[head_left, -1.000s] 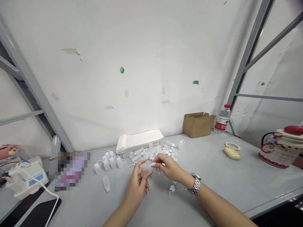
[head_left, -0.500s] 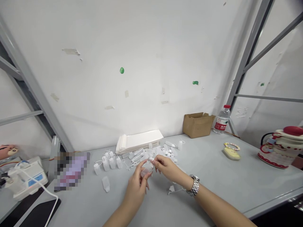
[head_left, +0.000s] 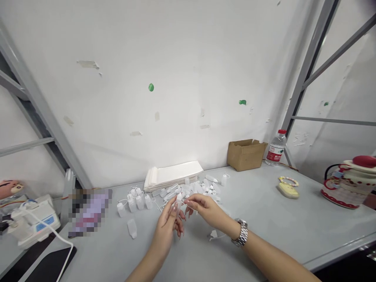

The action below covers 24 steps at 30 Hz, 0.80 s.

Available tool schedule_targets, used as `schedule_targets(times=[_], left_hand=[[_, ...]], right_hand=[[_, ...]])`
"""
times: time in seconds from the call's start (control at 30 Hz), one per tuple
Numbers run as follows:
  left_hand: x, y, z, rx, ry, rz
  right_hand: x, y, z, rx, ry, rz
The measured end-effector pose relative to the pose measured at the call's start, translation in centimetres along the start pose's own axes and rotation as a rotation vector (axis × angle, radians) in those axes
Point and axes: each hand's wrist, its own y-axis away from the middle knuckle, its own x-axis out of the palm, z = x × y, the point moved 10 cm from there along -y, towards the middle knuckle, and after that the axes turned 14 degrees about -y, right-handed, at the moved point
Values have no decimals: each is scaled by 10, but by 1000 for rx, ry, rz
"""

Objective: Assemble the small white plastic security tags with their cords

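Note:
My left hand [head_left: 169, 225] is closed round a small translucent plastic bottle [head_left: 178, 205], held upright above the grey table [head_left: 264, 219]. My right hand [head_left: 205, 209], with a metal watch [head_left: 241, 233] on the wrist, pinches at the bottle's top with thumb and fingertips; what it pinches is too small to make out. Just behind both hands lies a heap of small white bottles and caps [head_left: 199, 186]. A row of standing bottles [head_left: 133, 201] is at the left, and one bottle [head_left: 132, 228] lies alone on its side.
A stack of white sheets [head_left: 172, 174] lies against the wall. A cardboard box [head_left: 245, 154] and a water bottle [head_left: 275, 149] stand at the back right, a small yellow item [head_left: 288, 187] and a red-and-cream jug [head_left: 349, 182] further right. A white device with cable [head_left: 32, 221] sits left.
My left hand has turned the bottle from lying tilted to upright and lifted it a little. My right hand's fingertips have stayed at its top.

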Motion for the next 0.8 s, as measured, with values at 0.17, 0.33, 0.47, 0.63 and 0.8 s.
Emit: schedule_targets(times=[0.17, 0.33, 0.47, 0.63, 0.8], left_hand=[[5, 5, -8, 19, 31, 43], [0, 3, -3, -6, 48, 1], [-1, 1, 0, -13, 44, 2], [3, -1, 4, -28, 18, 30], [7, -2, 8, -29, 6, 49]], right_hand=[[-2, 1, 1, -34, -171, -35], [1, 2, 9, -98, -260, 19], [1, 4, 14, -124, -224, 9], [-14, 3, 18, -174, -122, -127], [-24, 2, 16, -187, -149, -187]])
